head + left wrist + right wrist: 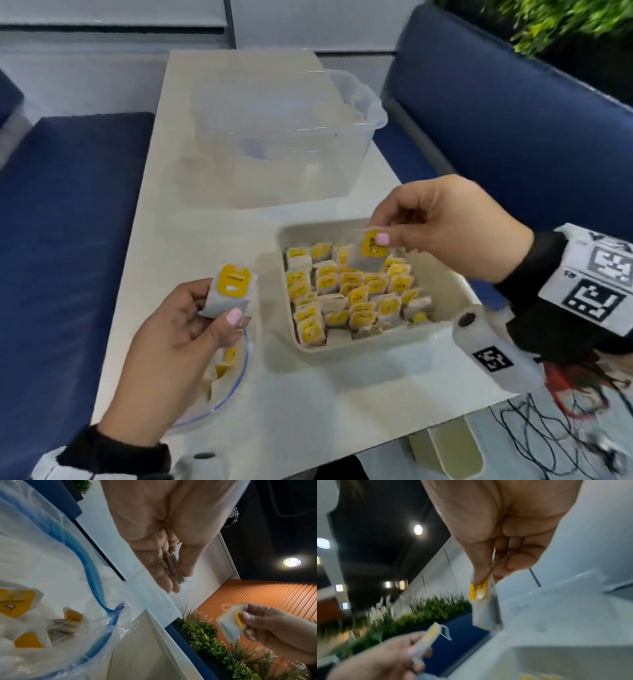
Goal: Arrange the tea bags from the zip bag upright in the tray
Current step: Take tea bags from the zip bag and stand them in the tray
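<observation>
yellow tags mark every tea bag. head view: two bags are in hand, one per hand. the right hand (442,229) pinches a bag (368,251) by its top between thumb and fingers, hanging over the far edge of the tray (442,284). the left hand (178,346), palm up just left of the tray, holds a second bag (231,291) upright under the thumb. roughly thirty bags stand packed in rows in the tray; the exact count is not clear. under the left hand, left of the tray, lies the zip bag (236,380) with at least two bags inside. one clear tub (363,113) stands beyond the tray on the table (318,411).

left wrist view: the left hand (164,536) clamps its bag (175,568) edge-on between thumb and straight fingers. the zip bag (101,592) with its blue seal shows three yellow tags. the right hand (274,631) pinches its bag (229,626) beyond the tray's wall.

right wrist view: the right hand (498,531) points down, thumb on the yellow tag, its bag (485,604) dangling above the tray (565,660). the left hand (385,660) is blurred beside the tray, gripping its bag (429,637).
</observation>
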A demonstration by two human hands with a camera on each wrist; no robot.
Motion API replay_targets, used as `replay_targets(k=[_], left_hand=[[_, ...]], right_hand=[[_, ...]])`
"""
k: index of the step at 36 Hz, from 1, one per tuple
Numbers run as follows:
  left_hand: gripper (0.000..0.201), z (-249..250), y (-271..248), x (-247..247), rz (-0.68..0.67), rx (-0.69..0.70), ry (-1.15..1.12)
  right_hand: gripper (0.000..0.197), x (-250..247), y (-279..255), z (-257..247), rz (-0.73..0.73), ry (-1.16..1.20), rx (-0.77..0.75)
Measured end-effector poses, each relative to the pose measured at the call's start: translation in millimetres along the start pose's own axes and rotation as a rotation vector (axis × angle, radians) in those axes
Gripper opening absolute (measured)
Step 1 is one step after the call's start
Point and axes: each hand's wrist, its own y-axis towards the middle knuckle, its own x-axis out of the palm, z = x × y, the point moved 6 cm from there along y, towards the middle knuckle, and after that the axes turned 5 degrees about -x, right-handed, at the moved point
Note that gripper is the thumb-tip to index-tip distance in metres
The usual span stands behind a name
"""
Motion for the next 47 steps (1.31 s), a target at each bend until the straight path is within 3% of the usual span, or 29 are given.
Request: replay_targets(k=[6, 12, 15, 19, 25, 40, 47], left_hand=[[0.028, -9, 7, 10, -0.003, -0.031, -0.022], [0.082, -16, 17, 16, -0.010, -0.054, -0.024], [0.070, -16, 20, 21, 0.007, -0.054, -0.080], [0.090, -15, 20, 25, 0.017, -0.079, -0.083], [0.082, -19, 20, 24, 0.027, -0.089, -0.115], [0.068, -8, 14, 34, -0.005, -0.097, -0.168], [0.073, -4, 15, 46, -0.056, -0.127, -0.188]], right_hand=[[0.019, -12, -10, 52, -0.196, -0.249, 0.122], [0.013, 16, -14, 78, -0.468, -0.495, 0.149], [0.007, 31, -13, 89, -0.569, -0.549, 0.138], [0.006, 50, -12, 104, -0.696, -0.602, 0.149], [0.009, 70, -13, 112, -0.841, -0.652, 0.143], [0.015, 90, -4, 119, -0.890, -0.750, 0.112], [0.007, 62, 14, 105, -0.710, -0.609, 0.127]])
